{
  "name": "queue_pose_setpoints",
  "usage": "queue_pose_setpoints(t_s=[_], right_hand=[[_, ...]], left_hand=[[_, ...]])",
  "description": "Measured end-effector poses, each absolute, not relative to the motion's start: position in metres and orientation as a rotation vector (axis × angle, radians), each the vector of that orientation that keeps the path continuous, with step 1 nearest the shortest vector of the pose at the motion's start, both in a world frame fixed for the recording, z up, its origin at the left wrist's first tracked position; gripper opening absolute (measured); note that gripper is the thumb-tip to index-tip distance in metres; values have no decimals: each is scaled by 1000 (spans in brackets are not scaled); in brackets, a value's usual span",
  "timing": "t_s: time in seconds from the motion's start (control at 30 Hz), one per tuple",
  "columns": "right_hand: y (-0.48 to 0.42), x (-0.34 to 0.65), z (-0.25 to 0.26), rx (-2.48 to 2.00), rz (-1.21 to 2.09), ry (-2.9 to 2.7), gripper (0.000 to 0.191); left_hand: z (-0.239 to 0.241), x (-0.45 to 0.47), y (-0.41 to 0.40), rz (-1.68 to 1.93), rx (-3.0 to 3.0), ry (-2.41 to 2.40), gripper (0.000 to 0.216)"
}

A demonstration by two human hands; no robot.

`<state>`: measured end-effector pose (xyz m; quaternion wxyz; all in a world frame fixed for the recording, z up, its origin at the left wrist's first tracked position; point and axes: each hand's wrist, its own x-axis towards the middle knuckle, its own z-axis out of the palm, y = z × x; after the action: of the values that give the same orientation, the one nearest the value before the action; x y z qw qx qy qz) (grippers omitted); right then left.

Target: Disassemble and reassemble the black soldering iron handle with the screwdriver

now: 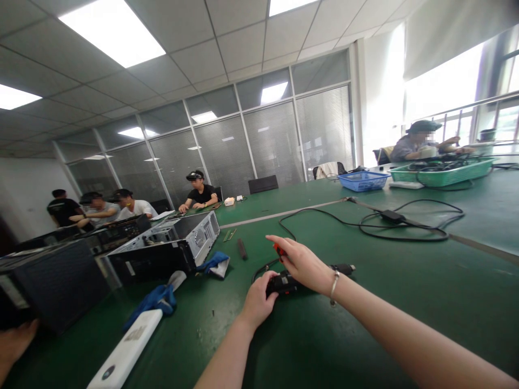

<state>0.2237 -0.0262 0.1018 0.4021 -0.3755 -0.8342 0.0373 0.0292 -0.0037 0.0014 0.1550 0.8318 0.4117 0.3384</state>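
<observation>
My left hand (259, 298) is closed around the near left end of a black device (287, 283) with small red parts, lying on the green table. My right hand (304, 266) reaches over the same device from the right, with a bracelet at the wrist. Its fingers curve round a small red and black thing (279, 252), too covered to name. A black piece with a metal tip (344, 269) sticks out to the right beneath my right wrist. A black cable runs from near the device's left side.
An open computer case (194, 237) and a dark case (60, 275) stand left. Nearby are blue gloves (156, 302), a white bar-shaped object (127, 351), memory sticks (229, 235) and another person's hand (16, 343). Cable with adapter (392, 216), blue basket (363, 181) and green basket (446, 173) lie right.
</observation>
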Motion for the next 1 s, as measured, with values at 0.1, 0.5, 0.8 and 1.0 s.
queue_pose_setpoints(t_s=[0.1, 0.5, 0.8, 1.0], right_hand=[[-27, 224, 102, -980, 67, -2102, 59], [-27, 225, 104, -1137, -155, -2109, 49], [-20, 225, 97, -985, 108, -2025, 60], [-31, 225, 109, -957, 54, -2052, 56]], left_hand=[[2, 29, -4, 963, 2385, 1175, 50], [1, 29, -4, 971, 2382, 1202, 50], [3, 29, -5, 965, 2389, 1185, 49], [3, 29, -5, 963, 2393, 1177, 50]])
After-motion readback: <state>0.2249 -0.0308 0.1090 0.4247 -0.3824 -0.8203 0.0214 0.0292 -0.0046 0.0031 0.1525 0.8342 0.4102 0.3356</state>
